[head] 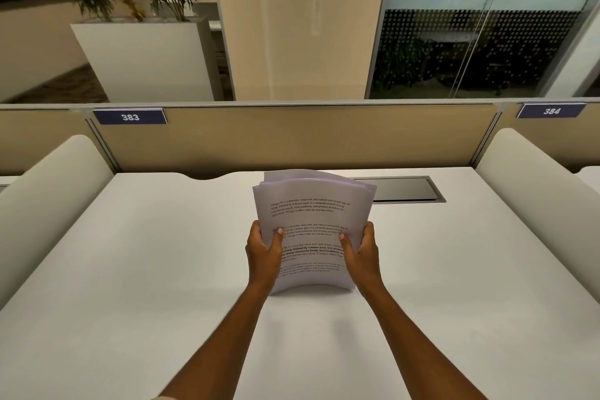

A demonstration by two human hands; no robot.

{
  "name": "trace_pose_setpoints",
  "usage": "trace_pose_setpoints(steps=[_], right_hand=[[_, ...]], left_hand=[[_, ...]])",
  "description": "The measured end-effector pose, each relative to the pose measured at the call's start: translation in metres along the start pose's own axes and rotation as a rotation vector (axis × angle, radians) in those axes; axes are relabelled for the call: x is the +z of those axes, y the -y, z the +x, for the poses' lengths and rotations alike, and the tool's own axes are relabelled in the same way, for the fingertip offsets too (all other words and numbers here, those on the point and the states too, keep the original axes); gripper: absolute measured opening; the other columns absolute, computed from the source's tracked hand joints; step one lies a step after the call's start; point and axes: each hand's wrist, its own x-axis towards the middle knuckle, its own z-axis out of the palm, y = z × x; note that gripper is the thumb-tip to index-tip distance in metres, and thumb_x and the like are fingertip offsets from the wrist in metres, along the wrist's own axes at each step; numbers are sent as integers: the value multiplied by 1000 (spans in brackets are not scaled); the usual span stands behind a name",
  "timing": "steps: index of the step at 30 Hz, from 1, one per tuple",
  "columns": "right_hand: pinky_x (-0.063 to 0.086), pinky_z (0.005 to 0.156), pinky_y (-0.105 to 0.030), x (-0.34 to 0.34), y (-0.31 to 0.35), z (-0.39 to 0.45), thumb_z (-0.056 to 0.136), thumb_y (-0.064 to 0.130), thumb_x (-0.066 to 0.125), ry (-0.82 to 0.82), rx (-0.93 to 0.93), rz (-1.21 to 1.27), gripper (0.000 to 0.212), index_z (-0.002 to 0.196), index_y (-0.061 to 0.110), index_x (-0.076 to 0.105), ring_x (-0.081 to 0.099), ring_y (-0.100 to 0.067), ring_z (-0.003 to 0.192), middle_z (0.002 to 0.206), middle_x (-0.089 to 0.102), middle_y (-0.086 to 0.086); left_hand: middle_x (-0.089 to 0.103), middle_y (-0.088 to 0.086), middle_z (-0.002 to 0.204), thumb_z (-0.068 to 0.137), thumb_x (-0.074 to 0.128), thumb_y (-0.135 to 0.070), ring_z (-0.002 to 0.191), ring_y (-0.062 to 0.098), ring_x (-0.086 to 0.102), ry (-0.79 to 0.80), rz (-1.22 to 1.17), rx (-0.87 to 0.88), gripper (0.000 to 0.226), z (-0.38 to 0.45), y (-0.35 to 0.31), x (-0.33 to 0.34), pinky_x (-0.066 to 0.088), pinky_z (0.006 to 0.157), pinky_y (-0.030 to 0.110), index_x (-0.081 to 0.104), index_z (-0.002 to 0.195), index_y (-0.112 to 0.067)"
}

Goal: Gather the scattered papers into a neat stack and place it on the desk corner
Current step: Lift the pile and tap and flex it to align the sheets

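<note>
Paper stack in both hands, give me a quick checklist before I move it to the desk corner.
1. Left hand grips the paper stack on its side: ok.
2. Right hand grips the opposite side: ok.
3. Top edges aligned: not ok, sheets fan out unevenly.
4. Bottom edge resting on the desk for squaring: ok.
5. Loose sheets left on the desk: ok, none in view.
6. Path clear of the cable hatch: cannot tell until a corner is chosen.
</note>
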Motion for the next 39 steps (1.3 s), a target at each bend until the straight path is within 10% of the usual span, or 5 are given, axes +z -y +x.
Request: trace_pose_setpoints(steps=[13,18,39], right_hand=[[57,58,-22,2,52,27,84,57,55,-179,-116,115,43,104,21,44,68,-20,83,96,64,-5],[57,60,-36,12,70,37,83,73,43,-344,-2,129,49,87,25,44,67,-23,72,82,66,-6],[41,51,-22,18,81,39,95,48,47,-434,65,24,40,83,11,54,54,-8,61,71,58,3]], left_hand=[[64,3,82,77,55,-67,68,14,62,-237,-41,38,53,26,-66,14,46,49,12,50,84,-15],[65,3,79,67,49,-85,72,22,62,-363,24,-107,66,32,-85,22,53,64,34,46,73,-19],[66,2,77,90,41,-62,72,21,65,-350,45,-161,46,36,-77,25,55,68,33,57,77,-21]])
